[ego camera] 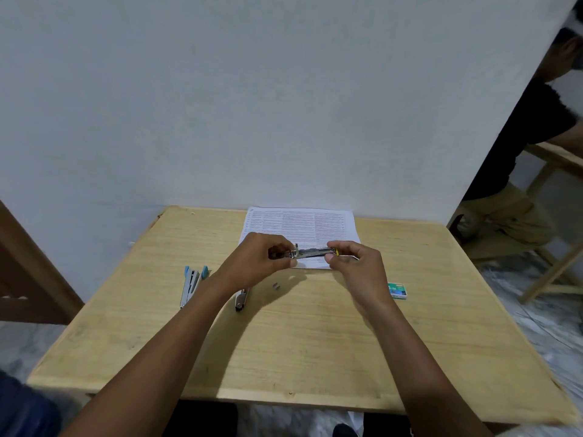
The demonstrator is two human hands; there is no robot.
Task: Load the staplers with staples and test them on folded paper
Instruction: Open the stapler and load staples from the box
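i see both forearms stretched over the table (pixel 284 342). left hand (pixel 260 258) curls its fingers (pixel 279 249) round one end of the stapler (pixel 310 252), right hand (pixel 355 264) pinches its yellow end, held over the paper (pixel 299 223).

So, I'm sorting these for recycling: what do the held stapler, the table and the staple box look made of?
The held stapler: shiny silver metal, glinting, with a yellow end that looks plastic. The table: pale wood or wood-look laminate, matte, grain lines showing. The staple box: probably printed card, green, flat-sided.
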